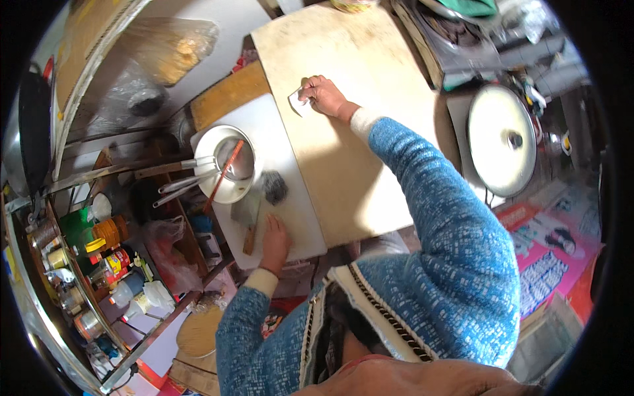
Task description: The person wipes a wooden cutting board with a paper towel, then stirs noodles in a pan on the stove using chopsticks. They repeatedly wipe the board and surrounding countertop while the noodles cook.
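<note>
My right hand [324,95] is over the far left part of a wooden board [342,173], its fingers closed on a thin white piece [298,102] that could be a scraper or a card. My left hand [276,243] rests on a white cutting board [312,237], fingers extended, holding nothing. Just left of it lies a cleaver [249,220] with a wooden handle. Beyond the fingers sits a dark grey scouring pad or cloth [275,187]. A white bowl [205,183] holds a long-handled strainer [237,161] and a red stick [225,173].
On the right stands a round pan lid [500,141] with a dark knob. A rack [81,267] at the lower left holds jars and bottles. Plastic bags [173,52] lie at the upper left. A wooden box edge [421,44] borders the board's far right.
</note>
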